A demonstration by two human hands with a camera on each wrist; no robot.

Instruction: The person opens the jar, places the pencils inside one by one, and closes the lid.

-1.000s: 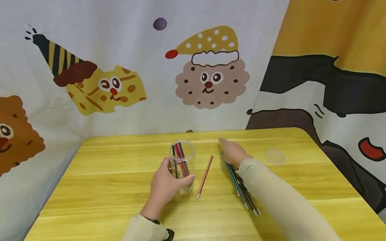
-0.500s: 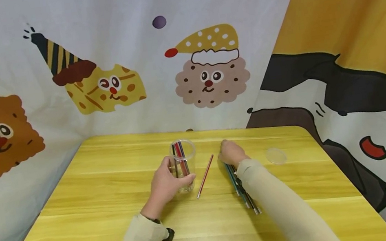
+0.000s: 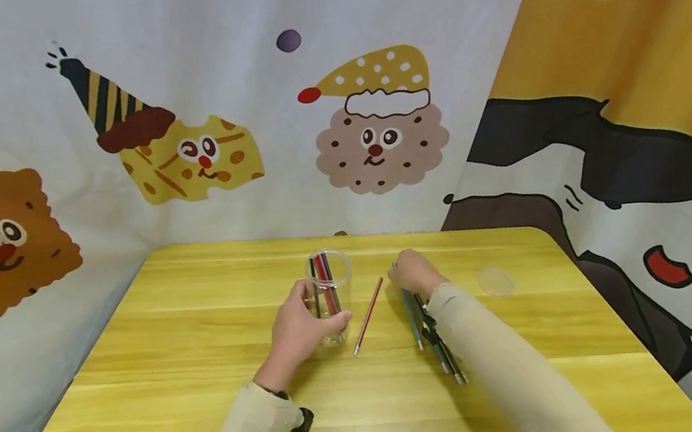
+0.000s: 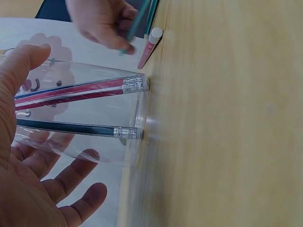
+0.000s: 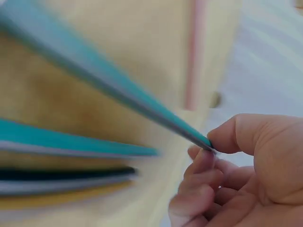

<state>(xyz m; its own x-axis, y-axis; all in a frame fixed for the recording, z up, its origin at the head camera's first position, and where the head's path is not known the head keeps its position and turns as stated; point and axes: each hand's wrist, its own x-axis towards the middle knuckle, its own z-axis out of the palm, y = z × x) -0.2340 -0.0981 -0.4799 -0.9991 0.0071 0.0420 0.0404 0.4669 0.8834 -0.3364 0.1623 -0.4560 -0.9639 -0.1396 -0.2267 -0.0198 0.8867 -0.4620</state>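
My left hand (image 3: 292, 333) grips a clear plastic cup (image 3: 343, 291) standing upright on the table. Inside it lean several striped pencils (image 4: 71, 94), red and dark ones, their eraser ends at the bottom. Right of the cup, my right hand (image 3: 419, 273) pinches one end of a teal pencil (image 5: 118, 90) between thumb and fingertips. That pencil slants away from a small bundle of pencils (image 3: 452, 367), teal, black and yellow in the right wrist view. The bundle lies under my right wrist, partly hidden by the sleeve. A single red pencil (image 3: 369, 314) lies between the cup and the bundle.
A clear round lid (image 3: 495, 281) lies flat on the wooden table (image 3: 177, 387), right of my right hand. Behind the table's far edge hangs a curtain (image 3: 213, 28) printed with cartoon figures.
My right hand has drawn its fingers in at the far end of the bundle and now pinches a teal pencil, which has swung slightly left. My left hand and the cup hold still.
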